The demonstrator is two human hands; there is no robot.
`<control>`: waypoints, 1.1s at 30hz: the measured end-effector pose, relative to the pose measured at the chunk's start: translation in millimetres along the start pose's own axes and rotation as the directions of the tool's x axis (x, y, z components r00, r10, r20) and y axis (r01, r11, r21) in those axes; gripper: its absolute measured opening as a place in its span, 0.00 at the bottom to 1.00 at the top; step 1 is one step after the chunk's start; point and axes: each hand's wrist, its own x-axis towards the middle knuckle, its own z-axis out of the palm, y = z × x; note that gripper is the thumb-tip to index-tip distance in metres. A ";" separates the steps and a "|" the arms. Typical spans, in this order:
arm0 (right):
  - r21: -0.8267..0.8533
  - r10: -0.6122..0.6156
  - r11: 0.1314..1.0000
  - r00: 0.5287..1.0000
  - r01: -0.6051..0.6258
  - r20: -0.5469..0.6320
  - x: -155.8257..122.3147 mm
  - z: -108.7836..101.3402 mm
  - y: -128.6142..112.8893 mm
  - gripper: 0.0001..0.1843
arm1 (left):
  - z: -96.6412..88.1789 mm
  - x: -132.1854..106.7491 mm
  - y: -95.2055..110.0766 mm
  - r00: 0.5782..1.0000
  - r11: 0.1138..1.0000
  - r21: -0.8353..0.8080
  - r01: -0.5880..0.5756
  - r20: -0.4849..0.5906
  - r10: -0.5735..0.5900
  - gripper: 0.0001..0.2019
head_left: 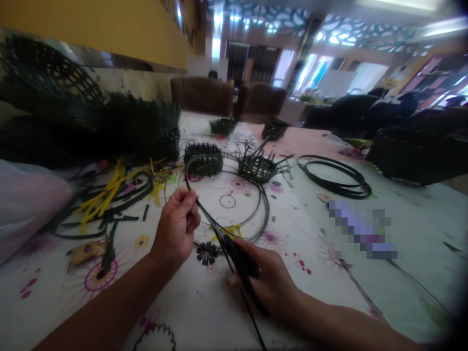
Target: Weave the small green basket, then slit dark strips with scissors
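My left hand (176,226) is closed, pinching a thin dark green weaving strip (252,319) between thumb and fingers. The strip runs down past the scissors to the lower edge of the view and seems to join a loose coil (267,209) on the table. Black-handled scissors (244,270) are gripped in my right hand (274,275). Their blades point up and left, along the strip towards my left fingertips. Whether the blades touch the strip I cannot tell. Beyond the hands stand a small dark woven basket (203,160) and a part-woven basket (259,168) with loose ends sticking out.
Yellow strips (109,192) and dark offcuts lie at the left, beside a pale plastic bag (29,204). Large dark baskets (146,126) stand behind them. Another strip coil (334,178), a blurred-out item (360,229) and a dark basket (420,153) are at the right.
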 end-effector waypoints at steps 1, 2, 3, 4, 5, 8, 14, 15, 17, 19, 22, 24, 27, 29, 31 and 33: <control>-0.001 -0.006 1.000 1.000 0.006 0.001 0.0 -0.2 0.7 0.24 | 0.9 -1.4 -0.8 1.000 1.000 0.006 0.000 0.002 0.000 0.13; -0.006 -0.009 1.000 1.000 0.009 0.001 -0.1 -0.5 1.1 0.25 | 1.6 -2.4 -1.2 1.000 1.000 0.011 0.000 0.004 0.000 0.13; -0.011 -0.010 1.000 1.000 0.010 0.004 -0.2 -0.8 1.4 0.25 | 2.2 -3.2 -1.3 1.000 1.000 0.017 -0.002 0.006 0.002 0.13; -0.017 -0.011 1.000 1.000 0.011 0.004 -0.5 -1.1 1.4 0.26 | 2.7 -3.7 -1.1 1.000 1.000 0.021 -0.004 0.007 0.004 0.13; -0.019 -0.012 1.000 1.000 0.012 0.007 -0.8 -1.3 1.1 0.25 | 3.1 -4.2 -0.7 1.000 1.000 0.024 -0.006 0.006 0.006 0.12; -0.021 -0.019 1.000 0.999 0.020 0.029 -1.9 -1.8 -0.9 0.23 | 3.5 -5.4 0.1 1.000 1.000 0.019 0.005 -0.006 -0.005 0.12; -0.081 -0.049 0.995 0.998 0.051 0.028 -2.0 -3.0 -5.5 0.19 | 1.5 -2.1 0.5 0.998 0.999 0.011 0.046 -0.040 -0.045 0.10; -0.086 -0.050 0.995 0.998 0.052 0.024 -1.6 -3.1 -5.5 0.20 | 0.7 -0.1 1.0 0.998 0.999 0.007 0.050 -0.041 -0.049 0.10; -0.091 -0.039 0.995 0.999 0.041 0.022 -0.8 -3.1 -4.6 0.21 | -1.0 4.4 2.5 0.998 0.998 -0.006 0.055 -0.034 -0.055 0.10; -0.100 -0.026 0.995 1.000 0.027 0.008 -0.3 -2.7 -3.0 0.24 | -2.1 7.7 3.8 0.998 0.998 -0.019 0.059 -0.027 -0.060 0.10; -0.093 -0.015 0.996 1.000 0.013 -0.019 -0.1 -2.1 -1.0 0.26 | -1.3 7.5 4.1 0.998 0.998 -0.026 0.057 -0.033 -0.058 0.11; -0.078 -0.024 0.997 0.999 0.022 -0.033 0.1 -2.1 -0.7 0.26 | 0.6 4.1 3.1 0.997 0.998 -0.016 0.064 -0.045 -0.065 0.12; -0.066 -0.031 0.997 0.999 0.029 -0.033 0.4 -2.4 -0.9 0.26 | 3.5 -1.9 1.3 0.994 0.996 -0.002 0.092 -0.066 -0.092 0.12; -0.064 -0.034 0.997 0.999 0.032 -0.031 0.2 -2.1 -0.4 0.25 | 4.6 -4.3 0.3 0.992 0.995 -0.001 0.105 -0.077 -0.105 0.12; -0.067 -0.048 0.997 0.998 0.046 -0.042 -0.8 -1.3 1.0 0.26 | 4.9 -5.0 -0.5 0.991 0.994 -0.003 0.111 -0.072 -0.111 0.12; -0.072 -0.069 0.995 0.996 0.065 -0.049 -2.1 -0.2 2.8 0.27 | 4.9 -4.7 -1.5 0.992 0.994 -0.011 0.113 -0.058 -0.113 0.12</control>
